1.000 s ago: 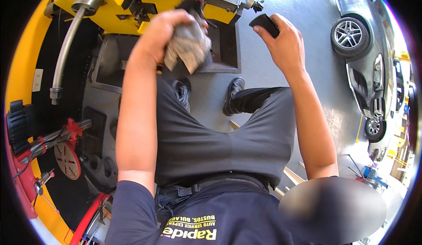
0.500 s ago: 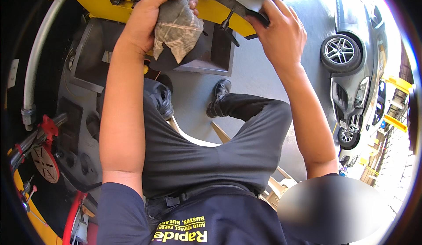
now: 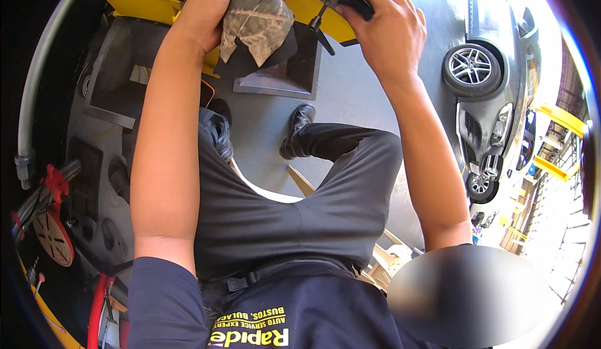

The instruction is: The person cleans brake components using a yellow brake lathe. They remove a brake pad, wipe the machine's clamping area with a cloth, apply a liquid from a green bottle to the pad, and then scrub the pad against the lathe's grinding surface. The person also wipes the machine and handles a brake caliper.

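My left hand is closed around a stained grey-brown rag, which hangs down with two pointed ends. Its fingertips are partly hidden behind the cloth, and the upper edge of the picture cuts the hand off. On the right, my right hand pinches a black curved piece at the edge of a yellow and grey machine. A round knob-like part lies just beyond those fingers. Between the hands, a black T-shaped handle sticks out from the machine.
Below the machine stand dark metal trays. I sit with knees apart, shoes on the grey floor. A grey pipe curves along the left, above a slotted disc. A grey car stands at the right.
The whole view has shifted, so the machine and both hands appear higher and slightly left. The rag stays in my left hand, and my right hand stays at the black piece.
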`<state>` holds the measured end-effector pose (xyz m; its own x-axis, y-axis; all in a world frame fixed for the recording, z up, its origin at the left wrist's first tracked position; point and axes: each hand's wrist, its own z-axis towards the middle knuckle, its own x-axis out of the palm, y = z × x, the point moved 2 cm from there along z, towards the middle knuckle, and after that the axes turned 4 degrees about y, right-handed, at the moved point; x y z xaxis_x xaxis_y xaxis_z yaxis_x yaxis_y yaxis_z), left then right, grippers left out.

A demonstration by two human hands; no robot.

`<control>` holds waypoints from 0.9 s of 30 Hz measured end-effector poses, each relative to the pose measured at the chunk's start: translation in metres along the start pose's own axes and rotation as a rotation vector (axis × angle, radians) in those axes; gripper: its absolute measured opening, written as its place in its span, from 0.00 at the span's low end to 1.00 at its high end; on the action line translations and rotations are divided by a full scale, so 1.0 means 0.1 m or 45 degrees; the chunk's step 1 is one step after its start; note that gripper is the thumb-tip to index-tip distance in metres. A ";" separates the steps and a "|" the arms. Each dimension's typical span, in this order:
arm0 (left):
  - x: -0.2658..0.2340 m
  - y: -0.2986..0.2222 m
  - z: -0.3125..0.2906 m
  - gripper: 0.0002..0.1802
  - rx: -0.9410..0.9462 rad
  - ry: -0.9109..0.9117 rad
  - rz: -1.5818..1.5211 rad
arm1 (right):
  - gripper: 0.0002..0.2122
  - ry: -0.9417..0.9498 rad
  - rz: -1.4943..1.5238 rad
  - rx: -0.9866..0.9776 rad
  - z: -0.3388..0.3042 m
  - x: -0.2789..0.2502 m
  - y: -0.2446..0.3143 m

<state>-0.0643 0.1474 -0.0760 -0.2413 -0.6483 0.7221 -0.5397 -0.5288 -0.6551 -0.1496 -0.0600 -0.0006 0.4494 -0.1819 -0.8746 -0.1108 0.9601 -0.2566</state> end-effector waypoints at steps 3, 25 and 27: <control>-0.07 0.05 0.05 0.14 0.006 0.077 -0.031 | 0.17 0.085 0.031 0.065 -0.13 -0.03 -0.15; -0.04 0.06 0.19 0.22 0.039 0.283 -0.052 | 0.15 0.256 1.719 0.962 -0.46 -0.40 -0.64; 0.06 0.08 0.17 0.21 0.003 0.227 -0.085 | 0.17 0.297 1.751 0.894 -0.33 -0.47 -0.52</control>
<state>-0.0564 0.1305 -0.0805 -0.3443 -0.5042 0.7919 -0.5575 -0.5689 -0.6046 -0.1937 -0.1084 0.0402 0.2047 0.9228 -0.3265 0.1450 0.3012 0.9425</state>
